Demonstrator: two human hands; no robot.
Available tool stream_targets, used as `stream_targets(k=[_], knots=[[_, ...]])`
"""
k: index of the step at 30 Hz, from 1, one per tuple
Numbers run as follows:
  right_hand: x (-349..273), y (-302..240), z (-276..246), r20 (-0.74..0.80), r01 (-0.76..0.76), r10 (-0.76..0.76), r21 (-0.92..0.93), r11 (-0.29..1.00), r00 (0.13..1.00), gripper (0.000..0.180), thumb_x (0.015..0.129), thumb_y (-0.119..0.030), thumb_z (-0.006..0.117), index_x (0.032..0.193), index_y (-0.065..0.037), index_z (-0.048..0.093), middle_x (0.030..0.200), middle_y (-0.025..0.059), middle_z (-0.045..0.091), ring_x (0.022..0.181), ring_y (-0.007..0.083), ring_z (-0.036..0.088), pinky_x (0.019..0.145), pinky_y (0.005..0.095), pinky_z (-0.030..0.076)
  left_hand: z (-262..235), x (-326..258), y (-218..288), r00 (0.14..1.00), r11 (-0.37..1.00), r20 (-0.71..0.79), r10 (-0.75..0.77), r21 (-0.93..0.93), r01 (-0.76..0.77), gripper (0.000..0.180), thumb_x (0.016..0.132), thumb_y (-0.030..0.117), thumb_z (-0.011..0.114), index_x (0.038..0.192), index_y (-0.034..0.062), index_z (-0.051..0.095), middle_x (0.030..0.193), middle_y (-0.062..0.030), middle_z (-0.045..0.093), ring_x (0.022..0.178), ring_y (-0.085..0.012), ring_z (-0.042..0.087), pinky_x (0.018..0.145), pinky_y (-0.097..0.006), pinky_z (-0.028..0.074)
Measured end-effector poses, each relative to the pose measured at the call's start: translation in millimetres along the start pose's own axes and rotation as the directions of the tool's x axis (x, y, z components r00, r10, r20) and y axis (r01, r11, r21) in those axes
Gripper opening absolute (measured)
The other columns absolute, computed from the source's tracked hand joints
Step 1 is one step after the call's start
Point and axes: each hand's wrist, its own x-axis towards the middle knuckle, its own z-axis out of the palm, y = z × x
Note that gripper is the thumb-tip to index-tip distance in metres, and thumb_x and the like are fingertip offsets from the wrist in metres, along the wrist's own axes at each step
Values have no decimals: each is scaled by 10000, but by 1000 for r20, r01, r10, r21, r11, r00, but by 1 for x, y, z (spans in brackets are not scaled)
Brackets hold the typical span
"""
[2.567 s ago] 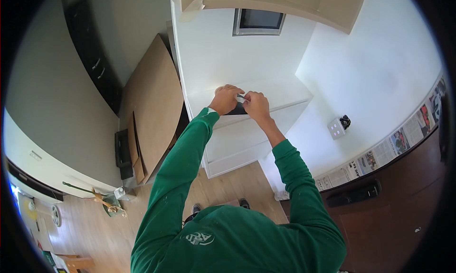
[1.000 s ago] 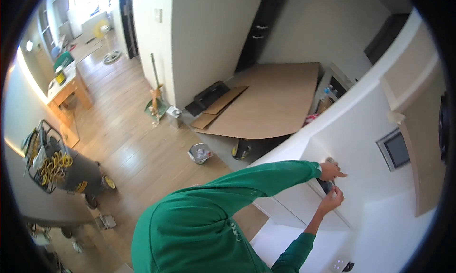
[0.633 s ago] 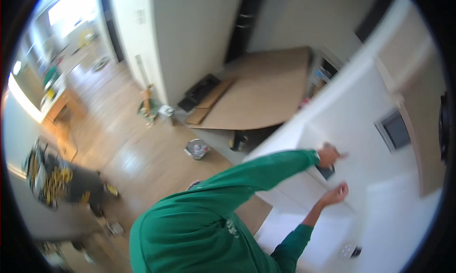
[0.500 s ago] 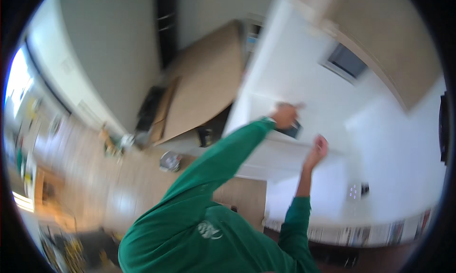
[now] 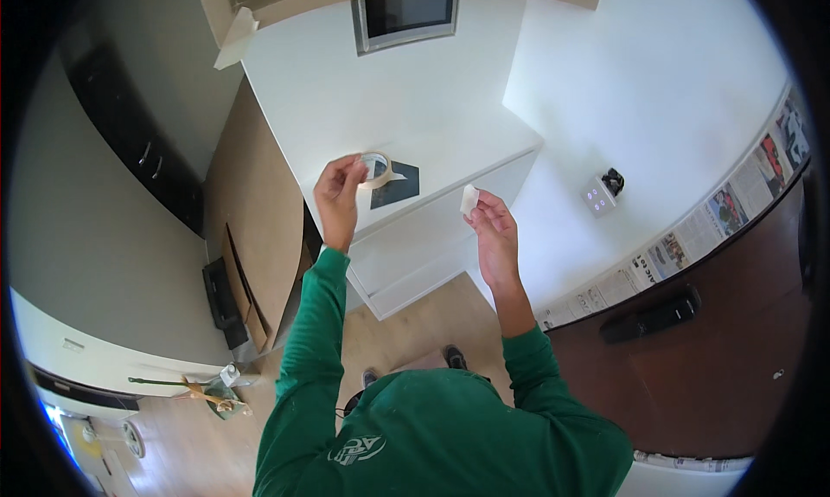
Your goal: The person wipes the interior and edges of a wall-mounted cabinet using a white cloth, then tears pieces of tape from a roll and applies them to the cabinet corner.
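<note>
My left hand (image 5: 337, 205) pinches the rim of a roll of cream masking tape (image 5: 386, 176) with thumb and fingers. A short loose end seems to stick out from the roll's right side. Behind the roll, a dark flat four-sided piece (image 5: 403, 188) lies against the top of the white cabinet (image 5: 467, 142), partly covered by the tape. To the right and apart from the roll, my right hand (image 5: 497, 242) grips a short torn piece of masking tape (image 5: 469, 200) between thumb and fingers.
A grey-framed dark panel (image 5: 408, 19) is set in the white surface ahead. Tape (image 5: 235, 40) hangs from a beige edge at upper left. Large brown boards (image 5: 251, 203) lean at left. Newspaper (image 5: 674, 253) borders a dark brown surface (image 5: 692, 367) at right, beside a lit wall switch (image 5: 598, 196).
The whole view has swung round, so the cabinet now lies straight ahead. My hands, blurred before, are now clear, with the tape roll and the torn piece visible in them.
</note>
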Motion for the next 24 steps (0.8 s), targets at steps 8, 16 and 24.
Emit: stream_targets(k=[8, 16, 24], knots=[[-59, 22, -21, -18, -107, 106, -94, 990, 994, 250, 969, -72, 648, 1215, -26, 654, 1153, 51, 667, 1100, 143, 606, 973, 355, 487, -106, -155, 10, 935, 903, -31, -352, 252, 348, 275, 1025, 210, 632, 820, 32, 591, 721, -1, 590, 679, -86, 541, 648, -261, 450], [-93, 52, -20, -89, -356, 347, -123, 926, 934, 203, 934, -29, 670, 1136, -8, 661, 1080, 56, 664, 1018, 135, 610, 905, 293, 492, -225, -399, -28, 561, 539, -565, -605, 229, 811, 288, 968, 237, 681, 807, 4, 629, 704, -68, 686, 615, -135, 637, 560, -285, 492], [-82, 88, 29, 243, -343, 415, -289, 894, 877, 337, 965, -179, 669, 1283, -81, 613, 1223, 40, 650, 1126, 135, 590, 931, 317, 447, -222, -384, -8, 569, 768, -653, -499, -29, 640, 131, 963, 59, 654, 1037, -40, 698, 939, -91, 745, 868, -152, 717, 745, -295, 580]])
